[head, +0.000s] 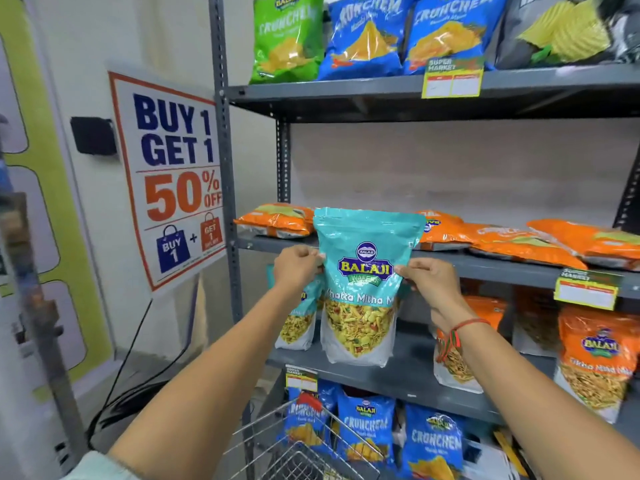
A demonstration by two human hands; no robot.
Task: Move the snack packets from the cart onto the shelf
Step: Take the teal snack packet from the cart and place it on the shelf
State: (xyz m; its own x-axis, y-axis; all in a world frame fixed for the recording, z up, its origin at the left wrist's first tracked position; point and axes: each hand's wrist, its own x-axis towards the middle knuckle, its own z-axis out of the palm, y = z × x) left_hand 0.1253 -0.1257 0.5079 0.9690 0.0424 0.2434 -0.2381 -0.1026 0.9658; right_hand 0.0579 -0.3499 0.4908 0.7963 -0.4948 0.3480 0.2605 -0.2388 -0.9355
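I hold a teal Khatta Mitha snack packet (363, 282) upright in front of the grey shelf (408, 372). My left hand (299, 266) pinches its left edge and my right hand (431, 282) pinches its right edge. Its base hangs just above the shelf board. A second teal packet (298, 323) stands on that board behind my left wrist, partly hidden. The wire cart (298, 448) shows at the bottom centre, below my arms.
Orange packets (595, 362) stand on the same board at the right, and more orange packets (519, 242) lie flat one board up. Blue packets (367, 431) fill the board below. A sale sign (176, 181) leans at the left of the shelf post (225, 168).
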